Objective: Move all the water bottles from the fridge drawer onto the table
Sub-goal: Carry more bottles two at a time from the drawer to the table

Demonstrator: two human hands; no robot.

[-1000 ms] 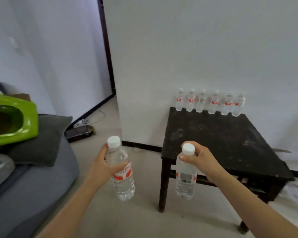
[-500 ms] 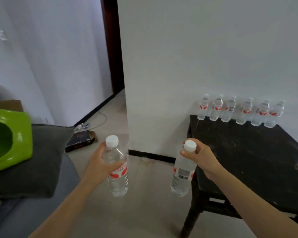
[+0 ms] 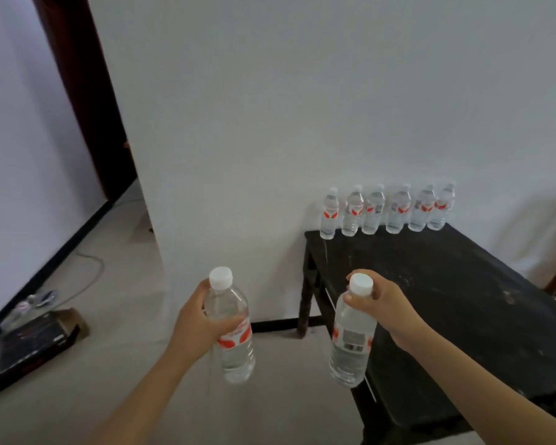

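My left hand (image 3: 197, 322) grips a clear water bottle (image 3: 230, 329) with a white cap and red label around its upper body, held upright over the floor. My right hand (image 3: 386, 303) pinches a second water bottle (image 3: 352, 340) by its neck, hanging just at the left edge of the black table (image 3: 456, 303). Several more bottles (image 3: 387, 208) stand in a row along the table's far edge against the wall. The fridge drawer is not in view.
A white wall rises behind the table. A dark doorway (image 3: 87, 101) opens at the left. On the floor at the lower left lie a flat black box (image 3: 32, 345) and a thin cable (image 3: 87, 277). Pale floor stretches between me and the table.
The view has closed in on the table and swung right; the sofa and green object have left the frame. Both hands keep their bottles, with the right one now at the table's left edge.
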